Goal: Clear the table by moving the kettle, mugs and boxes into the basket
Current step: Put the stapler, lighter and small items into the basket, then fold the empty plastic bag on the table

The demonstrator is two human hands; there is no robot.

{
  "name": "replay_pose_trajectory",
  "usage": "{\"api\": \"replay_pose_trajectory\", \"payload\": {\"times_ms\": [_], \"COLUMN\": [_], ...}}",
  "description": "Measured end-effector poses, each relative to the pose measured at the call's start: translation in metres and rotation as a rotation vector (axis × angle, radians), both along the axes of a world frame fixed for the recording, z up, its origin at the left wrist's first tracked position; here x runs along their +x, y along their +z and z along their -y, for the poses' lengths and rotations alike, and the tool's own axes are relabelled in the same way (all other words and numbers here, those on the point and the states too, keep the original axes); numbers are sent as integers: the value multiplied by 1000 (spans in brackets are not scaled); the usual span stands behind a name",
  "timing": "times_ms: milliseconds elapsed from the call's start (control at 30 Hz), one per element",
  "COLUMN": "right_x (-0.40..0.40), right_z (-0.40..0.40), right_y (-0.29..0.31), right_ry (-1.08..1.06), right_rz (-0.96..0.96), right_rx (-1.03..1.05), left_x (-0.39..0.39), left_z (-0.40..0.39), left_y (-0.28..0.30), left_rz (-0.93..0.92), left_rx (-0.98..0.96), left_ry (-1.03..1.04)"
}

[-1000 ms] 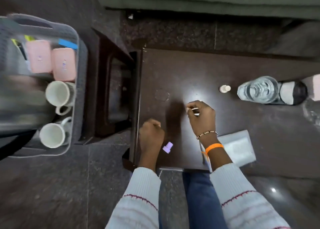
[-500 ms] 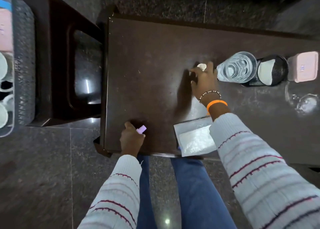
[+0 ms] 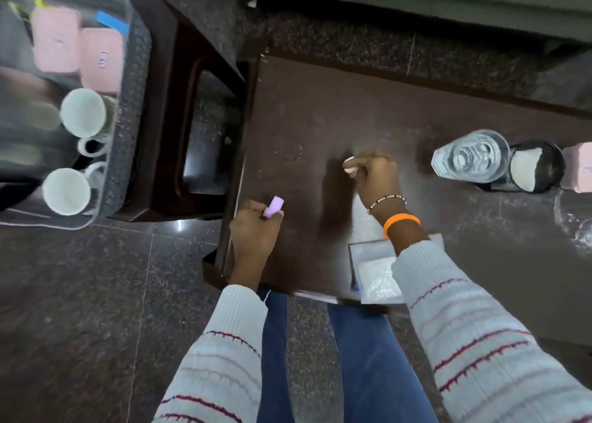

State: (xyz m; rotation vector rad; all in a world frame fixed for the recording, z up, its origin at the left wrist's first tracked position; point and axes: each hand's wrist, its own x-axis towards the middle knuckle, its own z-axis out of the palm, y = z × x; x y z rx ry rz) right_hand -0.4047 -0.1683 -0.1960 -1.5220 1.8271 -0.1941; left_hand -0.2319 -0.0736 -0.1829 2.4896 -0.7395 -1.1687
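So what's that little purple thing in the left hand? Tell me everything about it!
The small purple cap-like piece is a short, smooth, pale lilac cylinder, plastic by the look of it. The left hand pinches its lower end in curled fingers, so it sticks out tilted up and to the right, over the dark brown table near the left edge. What it belongs to can't be told.

Two mugs (image 3: 75, 153) and two boxes (image 3: 80, 51) are held in the basket (image 3: 134, 80), left of the desk (image 3: 320, 109); a glass (image 3: 471, 155) is set at its right.
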Motion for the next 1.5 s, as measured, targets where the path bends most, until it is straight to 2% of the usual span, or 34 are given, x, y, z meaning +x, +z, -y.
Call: {"api": "replay_pose_trajectory", "payload": {"times_ms": [200, 400, 567, 733, 867, 1133, 1300, 1400, 1500], "right_x": [99, 200, 271, 309, 317, 285, 256, 235, 210], "right_z": [12, 44, 80, 119, 130, 88, 57, 45, 35], "right_y": [48, 90, 99, 84, 75, 62, 54, 54, 56], "right_ry": [114, 127, 126, 25, 6, -75, -159, -219, -268], "right_rz": [280, 492, 455, 362, 325, 379, 389, 429, 446], "right_rx": [-67, -168, -231, -240, -232, -183, -138, -116, -114], "left_x": [71, 159, 206, 233, 256, 261, 243, 215, 174], "left_z": [32, 55, 78, 111, 156, 205, 190, 166, 137], "left_y": [65, 108, 108, 92, 77, 60, 68, 77, 78], "left_rz": [55, 184, 148, 247, 299, 237, 186, 142, 44], "left_rx": [-309, -477, -561, -570, -515, -432, -492, -577, -584], "left_ry": [163, 244, 204, -8, -72, 112, 206, 215, 174]}}
